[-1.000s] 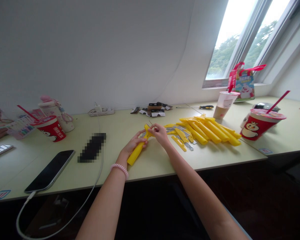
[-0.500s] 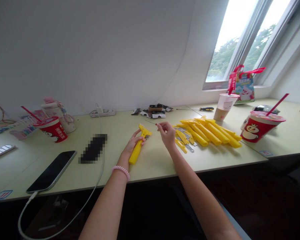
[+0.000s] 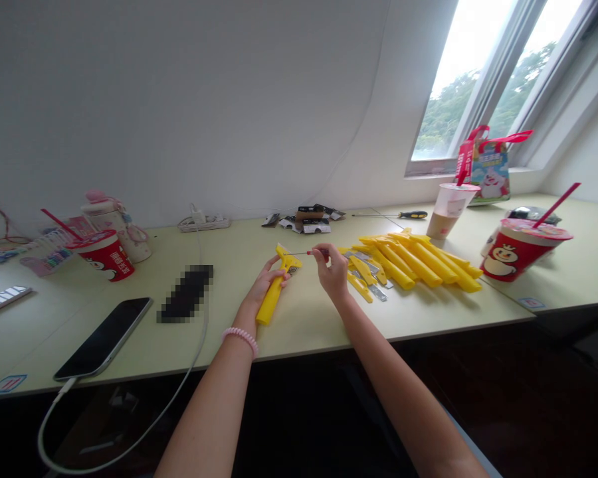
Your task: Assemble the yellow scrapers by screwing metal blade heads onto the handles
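Note:
My left hand [image 3: 265, 287] is wrapped round a yellow scraper [image 3: 270, 303], its wide head up and its handle slanting down toward the table's front edge. In my right hand [image 3: 332, 271] is a small screwdriver [image 3: 311, 252] with a red handle, pinched between the fingers. The thin shaft points left and its tip meets the scraper's head; whether it sits in a screw is too small to tell. Just right of my right hand lie loose flat yellow pieces [image 3: 363, 269] and metal blades [image 3: 377, 293]. Beside them is a pile of yellow scraper handles [image 3: 418, 262].
Small dark boxes [image 3: 313, 219] lie by the wall, near a larger screwdriver [image 3: 412, 214]. Red cups [image 3: 521, 251] and a clear drink cup [image 3: 448, 211] stand right. At left are a phone [image 3: 104, 337] with a white cable [image 3: 199, 355], another red cup [image 3: 104, 255] and a bottle [image 3: 112, 222].
The small screwdriver has swung from a slant to nearly level, its tip coming down onto the scraper's head. My left hand and the scraper have hardly moved.

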Tool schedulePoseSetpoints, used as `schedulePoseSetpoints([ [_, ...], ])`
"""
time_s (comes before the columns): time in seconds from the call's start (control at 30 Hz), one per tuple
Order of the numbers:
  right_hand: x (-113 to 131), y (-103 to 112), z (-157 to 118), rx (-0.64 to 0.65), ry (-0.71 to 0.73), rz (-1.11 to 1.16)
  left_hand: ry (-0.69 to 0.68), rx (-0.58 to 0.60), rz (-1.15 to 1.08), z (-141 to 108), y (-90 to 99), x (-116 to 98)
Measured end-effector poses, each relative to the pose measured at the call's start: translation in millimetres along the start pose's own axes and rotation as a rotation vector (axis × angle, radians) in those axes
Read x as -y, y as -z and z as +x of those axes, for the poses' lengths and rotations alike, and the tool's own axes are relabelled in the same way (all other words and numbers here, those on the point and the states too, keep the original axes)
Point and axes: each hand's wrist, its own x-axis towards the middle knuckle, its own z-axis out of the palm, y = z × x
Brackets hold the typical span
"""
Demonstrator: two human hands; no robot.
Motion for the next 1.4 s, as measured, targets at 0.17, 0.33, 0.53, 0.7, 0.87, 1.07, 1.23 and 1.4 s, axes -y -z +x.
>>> schedulePoseSetpoints([
  [0.17,-2.0,-1.7,-0.2,-0.011,0.05,-0.023,0.001,0.006,-0.004,0.3,0.5,0.2],
  [0.33,-1.7,-1.2,0.7,-0.009,0.06,-0.036,0.0,-0.005,0.003,0.3,0.7,0.3],
  [0.53,-3.6,-0.8,0.4,-0.008,0.006,-0.035,-0.001,0.004,0.008,1.3,2.0,0.6],
  [0.7,-8.6,0.2,-0.5,-0.009,0.002,-0.109,0.008,0.016,0.013,1.6,2.4,1.1],
  [0.87,-8.0,1.1,0.5,-0.02,0.072,-0.174,-0.002,0.006,0.036,1.4,2.2,0.9],
  [1.07,-3.1,-0.1,-2.0,0.032,0.261,-0.19,-0.013,-0.009,0.021,1.5,2.2,1.0],
  [1.23,-4.2,-4.2,-5.1,0.014,0.338,-0.206,-0.004,-0.02,0.023,1.3,0.9,0.7],
  [1.4,-7.9,-4.1,-4.9,-0.069,0.269,-0.177,0.003,-0.011,0.044,-3.1,-2.9,-1.3],
])
